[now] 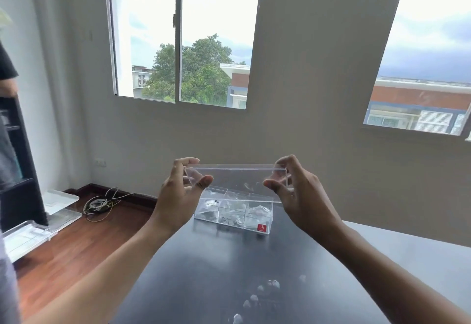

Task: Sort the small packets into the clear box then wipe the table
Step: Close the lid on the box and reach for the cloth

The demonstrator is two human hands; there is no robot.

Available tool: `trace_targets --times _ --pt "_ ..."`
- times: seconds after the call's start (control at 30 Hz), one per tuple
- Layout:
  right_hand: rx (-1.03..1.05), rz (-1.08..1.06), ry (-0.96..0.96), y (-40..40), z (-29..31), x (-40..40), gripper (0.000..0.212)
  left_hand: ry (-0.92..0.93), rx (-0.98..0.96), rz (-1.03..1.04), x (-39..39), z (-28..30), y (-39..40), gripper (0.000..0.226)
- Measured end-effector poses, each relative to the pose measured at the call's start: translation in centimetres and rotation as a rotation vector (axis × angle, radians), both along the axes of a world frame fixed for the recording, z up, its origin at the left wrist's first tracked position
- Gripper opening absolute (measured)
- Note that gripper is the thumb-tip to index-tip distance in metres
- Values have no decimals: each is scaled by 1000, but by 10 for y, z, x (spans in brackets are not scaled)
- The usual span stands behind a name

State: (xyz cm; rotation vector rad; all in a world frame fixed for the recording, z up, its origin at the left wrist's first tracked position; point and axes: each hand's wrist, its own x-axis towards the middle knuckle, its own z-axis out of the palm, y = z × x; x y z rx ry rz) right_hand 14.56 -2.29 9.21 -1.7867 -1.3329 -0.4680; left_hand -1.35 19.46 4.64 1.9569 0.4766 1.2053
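Observation:
A clear box (265,215) with several compartments and a red label stands at the far end of the dark table (229,272). Small packets (230,219) lie inside its compartments. Above the box I hold its clear lid (237,179) level in the air. My left hand (178,188) pinches the lid's left end, and my right hand (295,191) pinches its right end. The lid hangs apart from the box, a little above it.
Clear plastic trays (38,229) and a tangle of cables (100,205) lie on the wooden floor at left. A dark shelf unit (17,158) stands at the far left, with part of another person beside it. Windows fill the wall behind the table.

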Motion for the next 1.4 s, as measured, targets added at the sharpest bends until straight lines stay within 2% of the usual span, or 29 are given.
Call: trace_targets --times 0.07,0.2,0.27,0.4,0.5,0.57,0.7,0.87,0.93,1.03,1.33,1.4 --pt "-14 -36 51 6 -4 6 48 -34 -17 22 15 -5 5 55" --pt "-270 -56 114 18 -19 17 137 -114 -23 139 42 -8 11 68" --pt "-344 -105 72 27 -29 22 150 -159 -8 157 52 -13 10 71" --pt "-285 -171 -62 41 -37 36 131 -224 -20 142 60 -32 8 67" --pt "-315 -138 -8 45 -33 44 112 -138 46 78 59 -42 18 68" --pt "-352 -100 61 49 -29 53 107 -55 95 56 57 -47 27 67" --pt "-453 -44 222 61 -31 75 110 90 127 52 56 -52 35 58" --pt "-569 24 434 71 -41 85 113 121 -19 38 63 -60 42 43" --pt "-598 34 454 73 -44 84 106 141 -74 40 64 -62 45 41" --pt "-641 30 423 75 -49 81 100 219 -47 83 63 -63 47 44" --pt "-661 36 475 68 -51 84 104 300 -58 58 69 -69 52 38" --pt "-658 28 475 68 -52 84 110 309 -51 56 70 -70 53 38"
